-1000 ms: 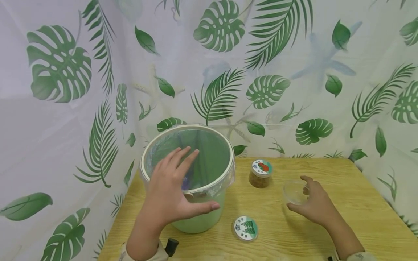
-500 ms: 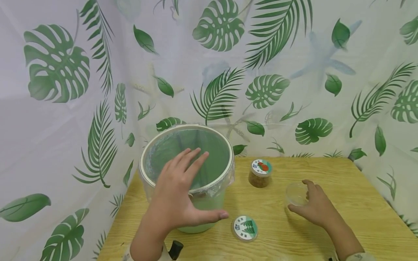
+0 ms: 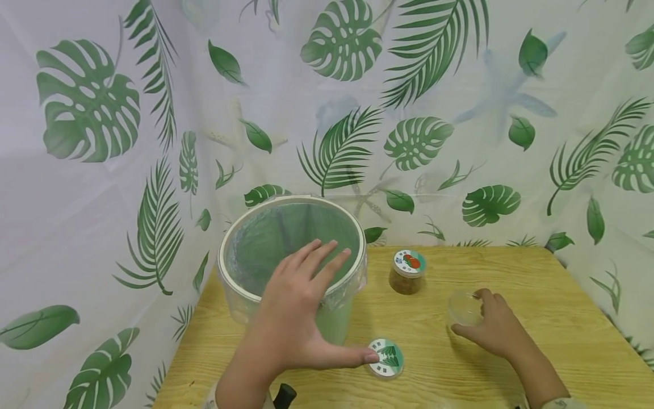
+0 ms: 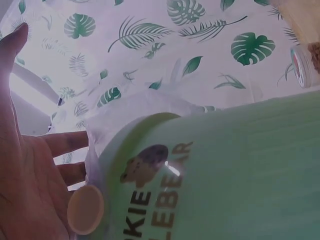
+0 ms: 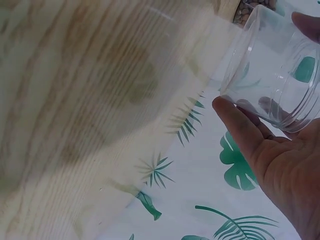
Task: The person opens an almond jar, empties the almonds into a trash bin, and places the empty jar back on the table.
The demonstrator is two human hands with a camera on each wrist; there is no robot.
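Observation:
In the head view my left hand (image 3: 293, 321) is held with fingers extended and thumb stretched out. It overlaps the front rim of a pale green trash bin (image 3: 334, 324). Its thumb tip crosses over a round lid (image 3: 392, 357) with a green vegetable picture, which lies on the table. The left wrist view has the bin's printed side (image 4: 240, 165) close beside that hand, which holds nothing. On the right, my right hand (image 3: 493, 328) grips a clear plastic jar (image 3: 464, 309) by its side. Seen from the right wrist, the jar (image 5: 267, 65) is see-through, with thumb and fingers around it.
A capped jar (image 3: 406, 281) with brown contents and a tomato picture on its lid stands behind, right of the bin. The bin has a clear plastic liner (image 3: 352, 284) folded over its rim. Leaf-print sheeting (image 3: 286, 85) surrounds the wooden table (image 3: 434, 380).
My left hand has moved right and a little down, from over the bin's opening toward its front right and the lid. My right hand has lowered the clear jar slightly.

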